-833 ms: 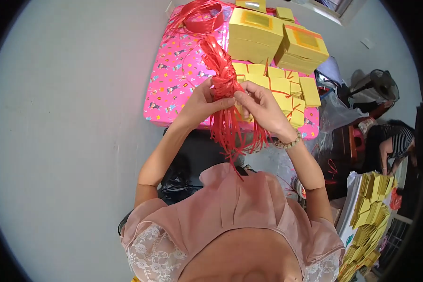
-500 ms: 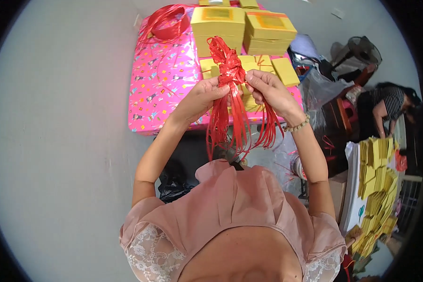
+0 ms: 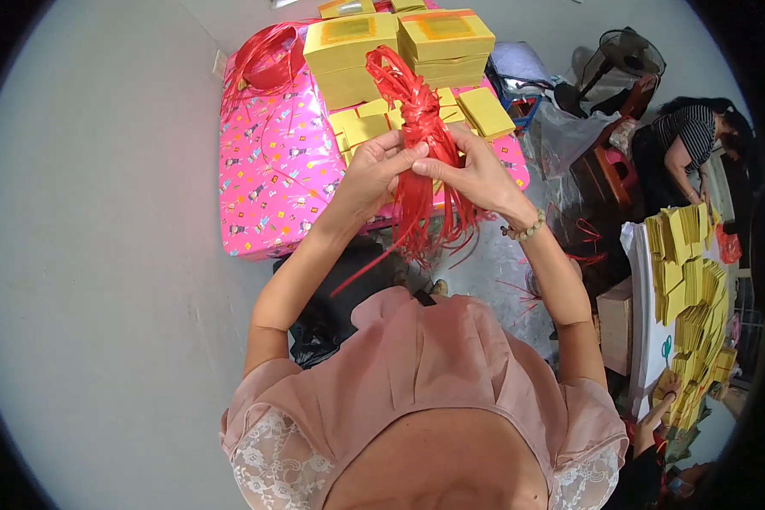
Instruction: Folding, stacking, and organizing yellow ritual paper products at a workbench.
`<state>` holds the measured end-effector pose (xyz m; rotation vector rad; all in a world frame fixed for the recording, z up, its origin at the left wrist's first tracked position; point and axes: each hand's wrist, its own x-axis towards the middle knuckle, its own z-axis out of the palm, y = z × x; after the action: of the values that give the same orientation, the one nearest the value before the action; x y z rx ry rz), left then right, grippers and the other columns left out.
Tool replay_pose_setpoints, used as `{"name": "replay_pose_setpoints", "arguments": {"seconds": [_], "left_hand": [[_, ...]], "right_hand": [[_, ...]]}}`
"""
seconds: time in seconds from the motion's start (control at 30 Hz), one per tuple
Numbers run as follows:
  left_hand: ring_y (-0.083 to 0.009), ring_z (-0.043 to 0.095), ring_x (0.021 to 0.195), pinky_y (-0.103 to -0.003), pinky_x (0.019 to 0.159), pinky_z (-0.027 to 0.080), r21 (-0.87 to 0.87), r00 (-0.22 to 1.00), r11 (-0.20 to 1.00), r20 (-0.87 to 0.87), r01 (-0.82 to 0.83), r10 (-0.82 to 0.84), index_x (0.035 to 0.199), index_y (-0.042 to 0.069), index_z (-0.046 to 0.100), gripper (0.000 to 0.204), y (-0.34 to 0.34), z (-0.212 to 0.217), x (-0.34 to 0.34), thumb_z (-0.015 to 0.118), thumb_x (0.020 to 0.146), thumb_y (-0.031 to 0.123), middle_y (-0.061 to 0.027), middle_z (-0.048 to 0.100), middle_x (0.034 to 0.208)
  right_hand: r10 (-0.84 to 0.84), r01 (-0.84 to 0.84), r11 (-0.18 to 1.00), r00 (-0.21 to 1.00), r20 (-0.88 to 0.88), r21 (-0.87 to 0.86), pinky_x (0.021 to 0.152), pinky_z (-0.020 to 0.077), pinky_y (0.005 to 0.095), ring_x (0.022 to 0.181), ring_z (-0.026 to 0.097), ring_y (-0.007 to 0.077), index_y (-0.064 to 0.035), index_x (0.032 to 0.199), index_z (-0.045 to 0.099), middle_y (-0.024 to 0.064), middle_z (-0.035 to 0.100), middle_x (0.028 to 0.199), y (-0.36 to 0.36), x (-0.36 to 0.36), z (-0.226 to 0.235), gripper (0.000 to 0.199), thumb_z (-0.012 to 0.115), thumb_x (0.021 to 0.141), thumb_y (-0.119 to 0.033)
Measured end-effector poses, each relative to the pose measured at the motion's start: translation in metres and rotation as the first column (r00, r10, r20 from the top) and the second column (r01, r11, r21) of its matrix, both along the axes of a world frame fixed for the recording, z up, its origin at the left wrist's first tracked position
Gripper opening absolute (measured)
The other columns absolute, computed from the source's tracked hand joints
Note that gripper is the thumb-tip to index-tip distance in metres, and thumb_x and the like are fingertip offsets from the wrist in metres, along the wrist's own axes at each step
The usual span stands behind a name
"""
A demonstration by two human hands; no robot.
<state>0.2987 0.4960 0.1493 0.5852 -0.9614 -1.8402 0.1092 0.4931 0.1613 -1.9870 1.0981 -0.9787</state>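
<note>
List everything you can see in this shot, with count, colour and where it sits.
Ribbon bundle: one, red, held up between both hands over the table.
Ribbon loops: one loose heap, red, far left corner of the table.
Table cover: one, pink patterned, ahead of the person.
Paper stacks: two tall and several low, yellow, far side of the table.
Paper sheaves: many, yellow, piled at right.
Fan: one, dark, far right.
Other person: one, striped top, bent over at far right.
Bracelet: one, beaded, right wrist.
Left hand: grip on the ribbons.
Right hand: grip on the ribbons.
</note>
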Motion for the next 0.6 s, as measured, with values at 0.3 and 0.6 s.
{"name": "replay_pose_setpoints", "arguments": {"seconds": [0.3, 0.6], "left_hand": [[-0.0146, 0.066, 0.099, -0.029, 0.088, 0.054, 0.064, 0.993, 0.997, 0.112, 0.033, -0.04, 0.118, -0.004, 0.061, 0.026, -0.008, 0.0, 0.015, 0.059, 0.098, 0.012, -0.0102, 0.067, 0.112], [-0.0151, 0.066, 0.102, -0.03, 0.091, 0.054, 0.107, 0.994, 0.993, 0.086, 0.059, -0.068, 0.12, -0.002, 0.058, 0.025, -0.004, 0.004, 0.007, 0.058, 0.097, 0.009, -0.0093, 0.067, 0.113]], "right_hand": [[0.069, -0.398, 0.745, 0.844, 0.532, 0.535, 0.061, 0.0467, 0.0216, 0.067, 0.055, 0.0053, -0.0055, 0.101, 0.057, -0.0026, 0.059, 0.082, -0.011, -0.021, -0.003, 0.021, 0.056, 0.101, -0.026], [0.029, -0.179, 0.867, 0.95, 0.312, 0.465, 0.048, 0.0283, 0.019, 0.055, 0.037, -0.0008, -0.01, 0.103, 0.065, -0.0127, 0.049, 0.067, 0.0, -0.007, 0.008, 0.027, 0.067, 0.094, -0.035]]}}
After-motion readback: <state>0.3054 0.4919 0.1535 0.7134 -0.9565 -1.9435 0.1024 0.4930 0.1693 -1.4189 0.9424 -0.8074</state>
